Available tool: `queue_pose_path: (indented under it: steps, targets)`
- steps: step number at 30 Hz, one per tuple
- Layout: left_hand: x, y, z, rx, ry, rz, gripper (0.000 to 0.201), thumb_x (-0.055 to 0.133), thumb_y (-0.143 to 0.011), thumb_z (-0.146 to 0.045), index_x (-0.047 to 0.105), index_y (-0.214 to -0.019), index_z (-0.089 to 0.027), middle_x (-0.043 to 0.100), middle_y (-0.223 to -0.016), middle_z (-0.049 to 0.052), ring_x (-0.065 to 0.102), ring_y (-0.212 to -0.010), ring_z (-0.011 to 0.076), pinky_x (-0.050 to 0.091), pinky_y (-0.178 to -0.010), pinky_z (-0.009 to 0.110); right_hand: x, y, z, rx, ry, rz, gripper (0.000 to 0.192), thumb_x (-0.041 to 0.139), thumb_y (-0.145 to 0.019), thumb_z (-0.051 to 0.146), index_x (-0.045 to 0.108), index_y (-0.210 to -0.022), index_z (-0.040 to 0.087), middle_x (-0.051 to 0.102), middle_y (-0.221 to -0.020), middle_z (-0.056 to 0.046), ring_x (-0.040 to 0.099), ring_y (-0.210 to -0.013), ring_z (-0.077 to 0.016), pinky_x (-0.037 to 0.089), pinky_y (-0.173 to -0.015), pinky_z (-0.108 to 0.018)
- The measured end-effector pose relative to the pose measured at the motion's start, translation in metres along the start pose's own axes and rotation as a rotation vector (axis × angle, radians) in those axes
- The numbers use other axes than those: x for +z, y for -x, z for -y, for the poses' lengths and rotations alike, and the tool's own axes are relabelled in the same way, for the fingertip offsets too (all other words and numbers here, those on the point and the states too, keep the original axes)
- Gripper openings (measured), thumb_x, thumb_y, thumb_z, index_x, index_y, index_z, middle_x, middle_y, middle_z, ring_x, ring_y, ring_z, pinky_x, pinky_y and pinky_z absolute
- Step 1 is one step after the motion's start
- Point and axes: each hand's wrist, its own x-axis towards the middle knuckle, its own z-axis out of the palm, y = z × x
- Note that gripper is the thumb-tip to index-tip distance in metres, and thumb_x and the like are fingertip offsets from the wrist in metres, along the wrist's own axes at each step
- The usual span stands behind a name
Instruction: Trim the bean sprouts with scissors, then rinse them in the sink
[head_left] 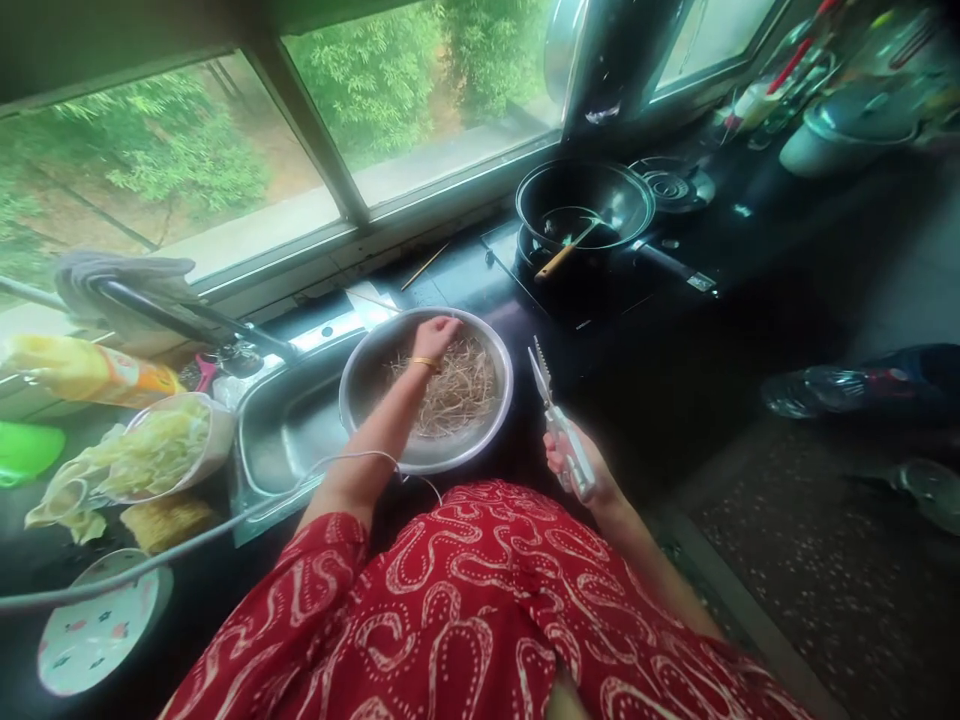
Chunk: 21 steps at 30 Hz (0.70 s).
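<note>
Your left arm is stretched forward, forearm bare, left hand [435, 335] palm down with fingers curled, wrist slightly bent. Your right hand [581, 470] sits closer to your body, fingers wrapped in a closed grip, forearm angled outward.

Daylight is pouring through the window [315, 130] at twelve o'clock, glaring hazily; the desk [675, 330] is lying dim, and edges are bending and blurring.
</note>
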Motion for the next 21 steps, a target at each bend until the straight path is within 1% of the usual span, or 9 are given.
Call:
queue_pose_path:
  steps: [2,4,8,10,13,15,17,18,21]
  targets:
    - [-0.032,0.008,-0.004,-0.007,0.002,-0.01,0.022,0.056,-0.083,-0.031,0.069,-0.082,-0.013,0.063,-0.067,0.002,0.052,-0.056,0.0107,0.045,-0.06,0.026,-0.003,0.001,0.001,-0.002,0.01,-0.005,0.042,0.078,-0.066,0.034,0.057,-0.1,0.022,0.054,-0.069,0.005,0.043,-0.046,-0.0044,0.036,-0.038,-0.016]
    - [-0.059,0.024,0.001,-0.019,-0.144,0.062,0.022,0.057,-0.082,-0.032,0.07,-0.081,-0.014,0.065,-0.068,0.003,0.054,-0.059,0.0126,0.046,-0.063,0.027,-0.005,0.0,0.001,0.007,0.017,0.007,0.041,0.077,-0.067,0.036,0.057,-0.1,0.022,0.055,-0.07,0.004,0.044,-0.046,-0.0048,0.036,-0.037,-0.016]
    - [-0.082,0.066,0.029,0.042,-0.617,0.168,0.024,0.062,-0.078,-0.031,0.072,-0.095,-0.017,0.069,-0.086,0.008,0.063,-0.08,0.0195,0.048,-0.078,0.03,-0.004,-0.007,-0.002,0.032,0.027,0.03,0.042,0.077,-0.067,0.036,0.057,-0.101,0.021,0.055,-0.07,0.004,0.045,-0.046,-0.0049,0.038,-0.038,-0.017]
    - [-0.082,0.087,0.044,0.117,-0.739,0.243,0.028,0.057,-0.081,-0.029,0.072,-0.102,-0.02,0.069,-0.093,0.007,0.063,-0.086,0.0192,0.047,-0.082,0.028,-0.002,-0.012,-0.003,0.048,0.024,0.036,0.044,0.077,-0.066,0.035,0.057,-0.102,0.021,0.056,-0.07,0.004,0.045,-0.046,-0.0044,0.038,-0.039,-0.016]
    - [-0.073,0.113,0.06,0.157,-0.813,0.54,0.031,0.053,-0.081,-0.023,0.072,-0.106,-0.026,0.071,-0.096,0.004,0.064,-0.089,0.0176,0.046,-0.083,0.025,0.003,-0.017,-0.004,0.078,0.023,0.057,0.046,0.078,-0.064,0.033,0.058,-0.103,0.022,0.057,-0.071,0.004,0.044,-0.047,-0.0039,0.037,-0.04,-0.015]
    - [-0.061,0.125,0.067,0.161,-0.857,0.66,0.042,0.054,-0.079,-0.02,0.067,-0.118,-0.03,0.071,-0.102,0.003,0.065,-0.093,0.0184,0.046,-0.084,0.025,0.008,-0.02,-0.004,0.095,0.048,0.078,0.043,0.077,-0.065,0.033,0.058,-0.103,0.022,0.057,-0.071,0.004,0.044,-0.047,-0.0043,0.037,-0.039,-0.016]
    - [-0.044,0.131,0.072,0.176,-0.87,0.703,0.047,0.055,-0.079,-0.02,0.063,-0.123,-0.033,0.071,-0.107,0.003,0.064,-0.096,0.0188,0.046,-0.084,0.026,0.014,-0.022,-0.004,0.112,0.082,0.101,0.041,0.076,-0.067,0.032,0.058,-0.102,0.022,0.056,-0.071,0.003,0.044,-0.047,-0.0049,0.036,-0.039,-0.017]
    - [-0.036,0.132,0.073,0.177,-0.866,0.713,0.042,0.056,-0.08,-0.021,0.066,-0.118,-0.033,0.071,-0.105,0.003,0.064,-0.095,0.0186,0.046,-0.083,0.026,0.018,-0.023,-0.004,0.122,0.095,0.113,0.04,0.076,-0.067,0.032,0.057,-0.101,0.022,0.056,-0.071,0.003,0.044,-0.047,-0.0051,0.036,-0.038,-0.017]
    - [-0.022,0.123,0.064,0.173,-0.801,0.613,0.019,0.055,-0.082,-0.027,0.074,-0.086,-0.024,0.072,-0.092,0.004,0.064,-0.088,0.0178,0.045,-0.078,0.025,0.026,-0.023,-0.004,0.14,0.103,0.131,0.039,0.076,-0.066,0.033,0.058,-0.099,0.022,0.055,-0.07,0.004,0.044,-0.047,-0.005,0.036,-0.039,-0.017]
